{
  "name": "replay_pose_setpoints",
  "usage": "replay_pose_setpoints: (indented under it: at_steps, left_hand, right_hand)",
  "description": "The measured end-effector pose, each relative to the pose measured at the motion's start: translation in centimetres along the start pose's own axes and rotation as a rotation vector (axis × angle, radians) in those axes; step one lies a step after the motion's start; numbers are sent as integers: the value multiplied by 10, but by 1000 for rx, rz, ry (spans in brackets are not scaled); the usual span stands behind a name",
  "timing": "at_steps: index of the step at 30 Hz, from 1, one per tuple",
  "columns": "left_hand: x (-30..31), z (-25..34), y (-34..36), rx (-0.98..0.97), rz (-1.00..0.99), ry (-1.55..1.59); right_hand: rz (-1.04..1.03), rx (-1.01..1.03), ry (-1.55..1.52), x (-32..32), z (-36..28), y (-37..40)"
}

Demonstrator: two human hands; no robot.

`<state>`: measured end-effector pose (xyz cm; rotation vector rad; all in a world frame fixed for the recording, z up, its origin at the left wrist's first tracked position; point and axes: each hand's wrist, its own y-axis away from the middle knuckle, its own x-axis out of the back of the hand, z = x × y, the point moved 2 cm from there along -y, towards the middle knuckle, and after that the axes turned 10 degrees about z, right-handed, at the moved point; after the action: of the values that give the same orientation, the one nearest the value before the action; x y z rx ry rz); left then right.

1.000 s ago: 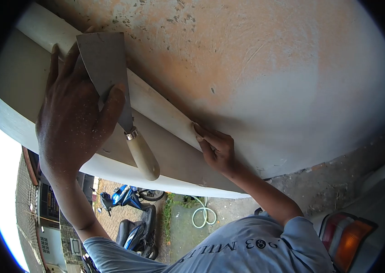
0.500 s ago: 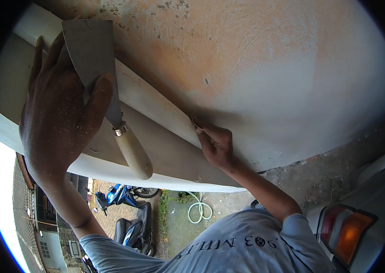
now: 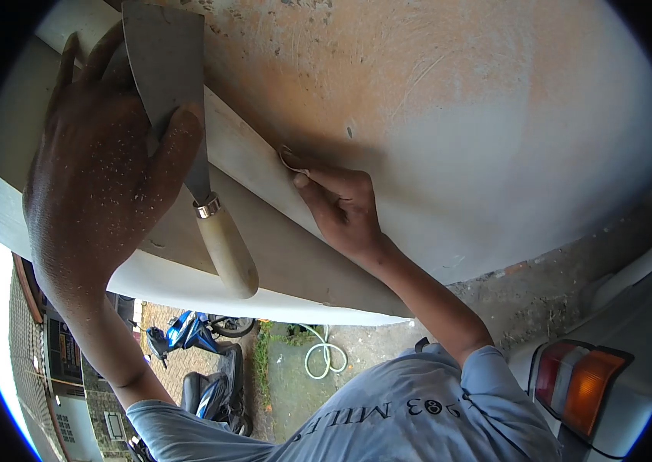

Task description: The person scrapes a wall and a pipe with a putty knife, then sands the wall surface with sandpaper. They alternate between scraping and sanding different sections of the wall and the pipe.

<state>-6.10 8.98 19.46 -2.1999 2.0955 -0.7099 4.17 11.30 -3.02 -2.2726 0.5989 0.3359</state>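
My left hand (image 3: 95, 185), dusted with white specks, holds a putty knife (image 3: 168, 69) under its thumb. The knife's wide metal blade points up and its pale wooden handle hangs down. Beyond the blade, my left fingers lie along a pale ledge (image 3: 241, 146) on the wall. With its fingertips, my right hand (image 3: 345, 204) pinches a small, thin, curled piece of sandpaper (image 3: 292, 160) at the corner where the ledge meets the wall (image 3: 457, 154). Most of that piece is hidden by the fingers.
The wall has worn orange patches and smoother whitish areas. Below the ledge are parked motorbikes (image 3: 206, 331) on paving and a coiled hose (image 3: 326, 358) on the ground. At lower right is a vehicle's tail light (image 3: 584, 389), close to my right arm.
My right hand has slid left and upward along the ledge with the sandpaper. My left hand and the putty knife sit slightly higher in view, still held the same way.
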Motion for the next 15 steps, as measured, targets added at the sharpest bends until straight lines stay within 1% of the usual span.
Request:
replay_pose_setpoints:
  at_steps: [1, 2, 4, 5, 7, 9, 11, 14, 15]
  left_hand:
    - [0, 0, 0, 1, 1, -9]
    - [0, 0, 0, 0, 0, -17]
    - [1, 0, -1, 2, -3, -18]
    - [3, 1, -2, 5, -12, -10]
    - [3, 1, 0, 10, -11, -3]
    - [0, -1, 0, -2, 6, -7]
    - [-1, 0, -2, 1, 3, -27]
    - [0, 1, -1, 4, -8, -29]
    - [0, 0, 0, 5, -2, -27]
  right_hand:
    - [-50, -22, -16, -4, -10, -9]
    - [-8, -41, -33, -1, 1, 0]
    - [66, -65, -60, 18, 50, 39]
    - [65, -164, -35, 35, 79, 67]
    - [25, -317, -20, 47, 93, 82]
    - [-25, -429, -44, 41, 67, 61]
    - [-64, -154, -152, 19, 26, 17]
    - [-56, -36, -188, 13, 21, 15]
    - [-13, -135, -143, 25, 34, 37]
